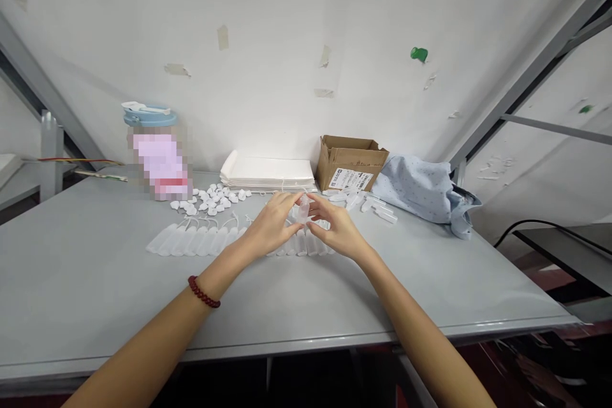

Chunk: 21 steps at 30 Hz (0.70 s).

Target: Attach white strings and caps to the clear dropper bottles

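Note:
My left hand (273, 224) and my right hand (336, 227) meet over the middle of the grey table (95, 280). Both pinch one small clear plastic tube (303, 209) held between their fingertips. A dark red bead bracelet (203, 292) is on my left wrist. Under the hands lies a row of several clear tubes (196, 240) side by side, partly hidden by my fingers. A scatter of small white caps (213, 198) lies just behind the row.
A stack of white sheets (268, 173) and an open cardboard box (350, 162) stand at the back. Loose tubes (377, 208) lie by a pale blue cloth (423, 194) on the right. A blue-lidded jar (155, 150) stands back left. The table's front edge is near me.

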Each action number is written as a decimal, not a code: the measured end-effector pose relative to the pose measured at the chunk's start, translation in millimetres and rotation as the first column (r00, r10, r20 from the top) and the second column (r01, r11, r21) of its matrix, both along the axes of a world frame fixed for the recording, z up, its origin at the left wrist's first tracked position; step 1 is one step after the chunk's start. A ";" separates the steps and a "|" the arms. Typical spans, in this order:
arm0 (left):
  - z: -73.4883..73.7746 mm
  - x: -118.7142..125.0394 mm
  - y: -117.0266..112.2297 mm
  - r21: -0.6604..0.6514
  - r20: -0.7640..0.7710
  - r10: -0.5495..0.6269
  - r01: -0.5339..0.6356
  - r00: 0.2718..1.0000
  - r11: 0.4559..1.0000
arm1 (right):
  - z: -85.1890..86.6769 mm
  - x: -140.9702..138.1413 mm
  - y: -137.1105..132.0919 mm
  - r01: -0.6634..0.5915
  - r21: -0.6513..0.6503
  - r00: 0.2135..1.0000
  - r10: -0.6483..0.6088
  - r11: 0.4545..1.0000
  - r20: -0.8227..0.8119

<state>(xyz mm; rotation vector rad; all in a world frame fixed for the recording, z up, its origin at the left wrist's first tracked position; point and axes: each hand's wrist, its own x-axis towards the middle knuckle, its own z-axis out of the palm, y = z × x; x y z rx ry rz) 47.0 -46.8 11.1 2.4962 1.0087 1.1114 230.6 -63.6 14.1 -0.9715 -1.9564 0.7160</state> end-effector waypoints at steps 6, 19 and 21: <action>-0.3 1.3 -2.0 0.037 -0.010 0.012 -0.012 1.000 0.999 | 0.1 -0.6 -0.1 -0.006 0.015 1.000 0.006 1.000 -0.030; 3.4 3.5 -3.4 0.146 0.074 0.028 -0.039 0.997 0.988 | 0.5 -0.5 -1.9 0.000 0.075 0.999 0.004 0.997 -0.052; 3.7 3.3 -3.6 0.144 0.084 0.031 -0.043 0.996 0.989 | -1.6 -0.7 -1.1 0.006 0.093 0.997 0.001 0.996 -0.072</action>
